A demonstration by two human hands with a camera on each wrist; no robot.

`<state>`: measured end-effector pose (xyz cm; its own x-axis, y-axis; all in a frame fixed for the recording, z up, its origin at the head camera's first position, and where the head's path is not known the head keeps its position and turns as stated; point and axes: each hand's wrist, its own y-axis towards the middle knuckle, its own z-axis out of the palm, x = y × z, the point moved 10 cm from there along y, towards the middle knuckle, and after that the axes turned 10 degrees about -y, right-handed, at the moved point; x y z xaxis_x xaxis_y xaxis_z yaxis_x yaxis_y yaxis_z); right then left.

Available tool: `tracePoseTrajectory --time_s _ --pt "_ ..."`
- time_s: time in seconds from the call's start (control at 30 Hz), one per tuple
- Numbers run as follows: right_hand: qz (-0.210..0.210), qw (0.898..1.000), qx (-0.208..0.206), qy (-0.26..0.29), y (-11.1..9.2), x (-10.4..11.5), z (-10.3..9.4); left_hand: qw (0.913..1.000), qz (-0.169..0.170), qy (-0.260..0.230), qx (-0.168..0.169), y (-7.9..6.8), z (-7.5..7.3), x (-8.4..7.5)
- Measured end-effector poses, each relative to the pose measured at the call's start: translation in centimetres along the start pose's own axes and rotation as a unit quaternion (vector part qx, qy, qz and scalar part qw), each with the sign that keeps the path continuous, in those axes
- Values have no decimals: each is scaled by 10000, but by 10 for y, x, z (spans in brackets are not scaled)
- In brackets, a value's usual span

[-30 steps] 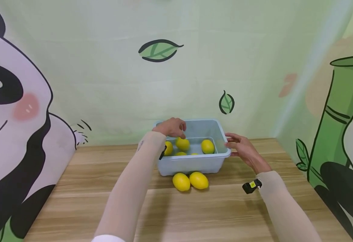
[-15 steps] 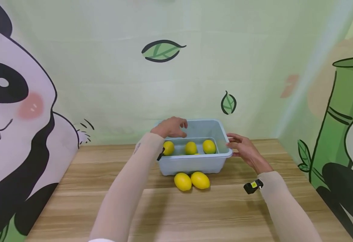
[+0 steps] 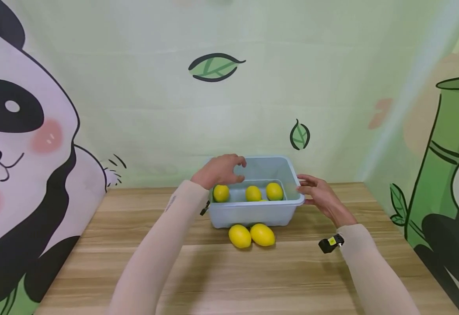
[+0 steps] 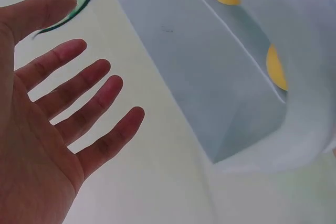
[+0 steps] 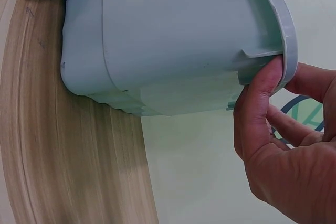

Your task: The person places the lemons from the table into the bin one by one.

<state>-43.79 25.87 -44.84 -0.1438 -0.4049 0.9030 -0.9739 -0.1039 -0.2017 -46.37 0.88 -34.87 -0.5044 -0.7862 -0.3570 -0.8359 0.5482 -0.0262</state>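
Observation:
A pale blue plastic bin (image 3: 253, 214) stands at the back of the table with several lemons inside, one lemon (image 3: 274, 191) near its right wall. Above the bin's left part hovers my left hand (image 3: 222, 169), fingers spread and relaxed, holding nothing; the left wrist view shows the same bare palm (image 4: 37, 135). My right hand (image 3: 322, 195) pinches the bin's right rim; in the right wrist view the thumb and fingers (image 5: 260, 98) sit on either side of that rim (image 5: 287, 30). Two lemons (image 3: 239, 236) lie on the table against the bin's front.
The wood-grain table (image 3: 229, 280) ends at a green backdrop (image 3: 154, 109) printed with leaves, bamboo and pandas. Side panels of the backdrop stand at the left and right. A small black camera (image 3: 331, 243) is strapped to my right wrist.
A lemon has left my left hand and rolled right inside the bin, coming to lie near the middle. The left hand has drawn slightly back. My right hand keeps hold of the rim.

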Motion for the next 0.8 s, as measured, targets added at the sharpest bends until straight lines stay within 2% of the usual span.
tracePoseTrajectory --time_s 0.37,0.8 --pt "14 10000 -11 -4 0 1 -1 9982 439 304 -258 -18 -1 -22" --pt "16 10000 18 -58 0 2 0 9921 953 253 -773 -50 -1 -42"
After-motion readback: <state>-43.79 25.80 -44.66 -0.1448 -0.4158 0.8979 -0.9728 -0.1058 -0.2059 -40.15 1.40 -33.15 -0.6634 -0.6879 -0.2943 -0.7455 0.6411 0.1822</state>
